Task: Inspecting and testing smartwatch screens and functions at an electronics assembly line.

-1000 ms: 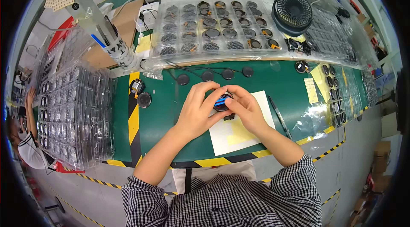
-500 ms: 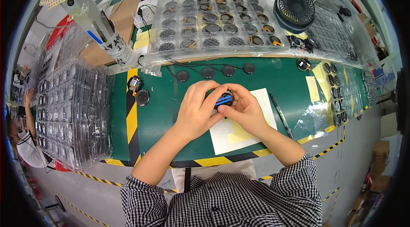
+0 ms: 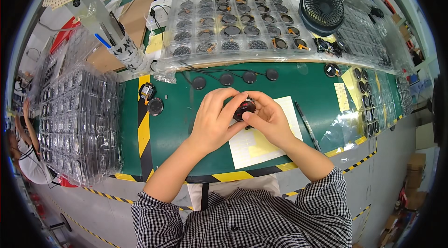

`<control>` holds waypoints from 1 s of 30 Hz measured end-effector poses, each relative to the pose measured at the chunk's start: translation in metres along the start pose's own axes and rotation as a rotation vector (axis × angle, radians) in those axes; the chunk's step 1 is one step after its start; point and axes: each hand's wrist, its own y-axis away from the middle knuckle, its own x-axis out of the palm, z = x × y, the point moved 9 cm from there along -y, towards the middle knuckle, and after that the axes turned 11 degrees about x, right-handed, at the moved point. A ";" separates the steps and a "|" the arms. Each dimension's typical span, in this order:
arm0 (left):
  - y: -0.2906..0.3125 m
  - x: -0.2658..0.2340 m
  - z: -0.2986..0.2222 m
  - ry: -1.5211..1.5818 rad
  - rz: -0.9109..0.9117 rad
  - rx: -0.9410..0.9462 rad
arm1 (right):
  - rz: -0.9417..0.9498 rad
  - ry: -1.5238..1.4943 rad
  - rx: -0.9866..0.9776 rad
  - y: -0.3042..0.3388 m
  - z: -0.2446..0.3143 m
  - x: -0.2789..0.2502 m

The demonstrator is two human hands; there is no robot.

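Between both hands I hold a round smartwatch body (image 3: pixel 244 109), its dark screen showing some small red marks. My left hand (image 3: pixel 213 120) wraps round its left side with the fingers curled. On the other side, my right hand (image 3: pixel 270 120) grips the rim, thumb at the screen's lower edge. The undersides of the watch are hidden by my fingers. Under my hands lies a white sheet (image 3: pixel 240 155) with a yellow note (image 3: pixel 266 148) on it. A dark pen (image 3: pixel 308 127) rests to the right of the paper.
Four-sided clear trays of round watch parts (image 3: pixel 233 29) stand at the back, beside a black fan (image 3: pixel 323 9). Stacked plastic trays (image 3: pixel 77 127) fill the left. Several cabled round pucks (image 3: pixel 227 79) line the mat. Another watch body (image 3: pixel 147 91) and a disc (image 3: pixel 155 106) lie left.
The watch screen has gone from bright blue bars to dark with red marks. My hands have barely moved. At the far left, another person's arms have shifted.
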 end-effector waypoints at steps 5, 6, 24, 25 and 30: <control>-0.003 -0.002 0.001 0.040 -0.010 -0.049 | -0.030 0.027 0.070 0.001 0.000 -0.007; -0.004 -0.003 0.004 0.083 -0.016 -0.103 | -0.005 -0.084 0.134 0.000 -0.006 -0.012; 0.006 0.011 0.005 0.128 0.025 -0.217 | -0.076 -0.046 0.126 -0.002 -0.013 -0.008; 0.007 0.011 0.004 0.123 0.018 -0.208 | -0.078 -0.047 0.126 -0.002 -0.013 -0.008; 0.004 0.007 -0.001 0.070 0.003 -0.137 | -0.058 -0.043 0.081 -0.001 -0.008 -0.005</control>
